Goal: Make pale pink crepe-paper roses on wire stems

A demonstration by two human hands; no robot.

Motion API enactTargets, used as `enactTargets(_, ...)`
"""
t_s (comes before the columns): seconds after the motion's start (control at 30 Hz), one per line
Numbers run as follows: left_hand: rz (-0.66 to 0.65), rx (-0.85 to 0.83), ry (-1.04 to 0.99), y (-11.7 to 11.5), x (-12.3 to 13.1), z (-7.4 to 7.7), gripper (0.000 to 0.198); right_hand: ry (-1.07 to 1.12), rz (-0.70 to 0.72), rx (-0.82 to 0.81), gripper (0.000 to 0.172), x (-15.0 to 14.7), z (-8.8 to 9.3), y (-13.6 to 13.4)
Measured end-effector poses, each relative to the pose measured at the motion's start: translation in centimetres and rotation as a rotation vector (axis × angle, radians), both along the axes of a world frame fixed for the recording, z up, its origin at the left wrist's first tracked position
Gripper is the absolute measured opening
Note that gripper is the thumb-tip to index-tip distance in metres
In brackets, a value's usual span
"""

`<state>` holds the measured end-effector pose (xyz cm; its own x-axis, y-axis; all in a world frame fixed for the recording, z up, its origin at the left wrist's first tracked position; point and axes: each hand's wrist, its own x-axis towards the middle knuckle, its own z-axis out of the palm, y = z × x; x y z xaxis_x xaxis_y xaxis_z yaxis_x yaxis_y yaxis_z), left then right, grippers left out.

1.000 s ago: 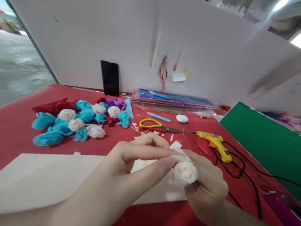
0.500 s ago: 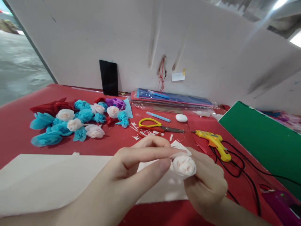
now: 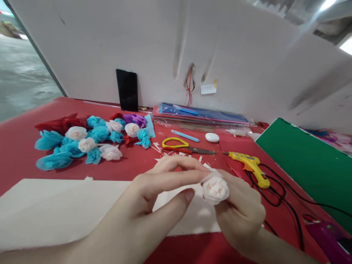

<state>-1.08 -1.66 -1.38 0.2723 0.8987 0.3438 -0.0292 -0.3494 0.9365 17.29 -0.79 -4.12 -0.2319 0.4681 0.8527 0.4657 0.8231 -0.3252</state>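
Note:
A whitish-pink paper rose is upright in front of me, its layered petals facing my view. My right hand is curled closed around the rose's base; whatever stem it has is hidden. At the rose's back left edge, my left hand touches the outer petal with its index fingertip. The left thumb stands apart from the flower, pointing toward it. Beneath both hands lies a long sheet of white paper.
Blue, white, red and purple paper flowers lie at the left. Scissors and paper scraps are behind my hands. A yellow glue gun with black cable lies right, near a green board. A phone leans on the wall.
My left thumb has come away from the rose, moving slightly left and down. The outer petal now lies closer around the bloom. My right hand has hardly moved.

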Motion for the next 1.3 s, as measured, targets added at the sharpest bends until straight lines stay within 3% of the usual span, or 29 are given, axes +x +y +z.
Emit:
enactTargets(0.13, 0.061, -0.109, -0.043, -0.2, -0.1, -0.3, 0.05, 0.011, 0.011, -0.039, 0.032, -0.1, 0.0, 0.0)
enactTargets(0.33, -0.029, -0.286, -0.199, 0.0, 0.3, -0.5, 0.042, 0.075, -0.006, -0.155, 0.037, -0.4, 0.1, -0.3)
enactTargets(0.5, 0.002, -0.314, -0.221, 0.6, 0.1, -1.1, 0.032, 0.101, -0.044, -0.354, 0.044, -1.0, 0.8, -0.9)
enactTargets(0.7, -0.071, -0.336, -0.253, 1.6, 0.2, -1.4, 0.024, 0.261, 0.066, -0.793, 0.041, -1.3, 1.3, -0.8)
enactTargets(0.8, -0.085, -0.34, -0.234, 2.0, 0.0, -1.3, 0.021, 0.303, 0.104, -0.932, 0.042, -1.2, 1.3, -0.5)
enactTargets(1.07, -0.095, -0.407, -0.203, 2.4, 0.0, -2.0, 0.013, 0.311, 0.152, -1.029, 0.037, -0.8, 1.3, -0.2)
enactTargets(1.3, -0.054, -0.436, -0.174, 2.0, 0.1, -1.5, 0.015, 0.449, 0.21, -1.18, 0.029, -0.8, 1.4, 0.0)
